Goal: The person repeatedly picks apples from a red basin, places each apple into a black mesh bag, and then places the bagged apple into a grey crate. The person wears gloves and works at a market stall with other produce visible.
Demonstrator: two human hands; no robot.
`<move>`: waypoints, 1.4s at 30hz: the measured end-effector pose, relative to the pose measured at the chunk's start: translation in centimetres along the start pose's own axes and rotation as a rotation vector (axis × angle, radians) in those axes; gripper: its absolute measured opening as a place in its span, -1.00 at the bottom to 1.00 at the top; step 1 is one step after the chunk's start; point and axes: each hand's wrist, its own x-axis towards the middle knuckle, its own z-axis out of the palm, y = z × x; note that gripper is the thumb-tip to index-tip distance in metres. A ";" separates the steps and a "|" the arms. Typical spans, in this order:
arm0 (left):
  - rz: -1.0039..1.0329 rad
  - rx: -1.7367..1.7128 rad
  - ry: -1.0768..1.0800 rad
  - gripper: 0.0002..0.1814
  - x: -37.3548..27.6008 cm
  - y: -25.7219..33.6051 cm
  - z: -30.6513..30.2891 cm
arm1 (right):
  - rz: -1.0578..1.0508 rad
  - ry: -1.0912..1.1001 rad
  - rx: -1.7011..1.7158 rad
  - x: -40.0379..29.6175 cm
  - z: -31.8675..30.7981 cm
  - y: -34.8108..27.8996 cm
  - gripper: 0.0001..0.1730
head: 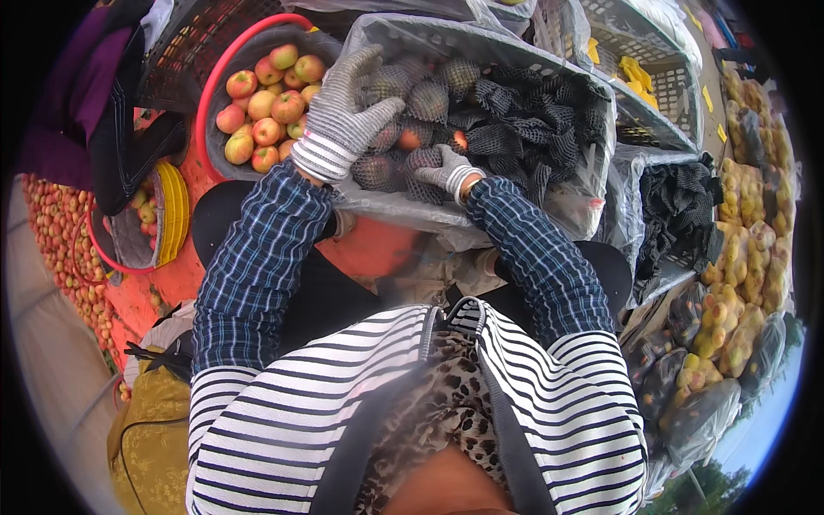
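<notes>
My left hand (344,119), in a grey knit glove, has its thumb and fingers spread over the left side of a plastic-lined crate (476,32). Below it are apples in black foam nets (428,102), with no apple clearly gripped. My right hand (447,172), also gloved, lies lower in the crate with its thumb across a netted apple (421,161); its other fingers are partly hidden. Beside that hand, red skin shows on a partly covered apple (410,139). Loose black foam nets (531,132) fill the crate's right part.
Left of the crate stands a red-rimmed tub (203,122) of bare apples (265,106). A second lined crate (676,257) holds black nets. Another person's leg (122,141) is at upper left, near a yellow basket (172,215). Bagged fruit (740,257) lines the right.
</notes>
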 end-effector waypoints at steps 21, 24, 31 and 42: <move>0.027 0.211 -0.052 -0.41 0.3 1.4 -0.3 | -0.134 0.675 -0.409 0.4 -12.7 1.4 -0.39; -0.014 0.148 -0.062 -0.43 -0.1 1.6 0.1 | -0.217 0.678 -0.372 -2.1 -14.6 0.6 -0.52; -0.064 -0.054 -0.064 -0.46 -0.8 2.6 1.7 | 0.123 0.322 -0.638 -1.0 -11.6 -0.8 -0.51; 0.058 0.105 -0.039 -0.52 -0.1 1.7 1.4 | -0.131 0.906 -0.193 -0.9 -16.2 1.1 -0.43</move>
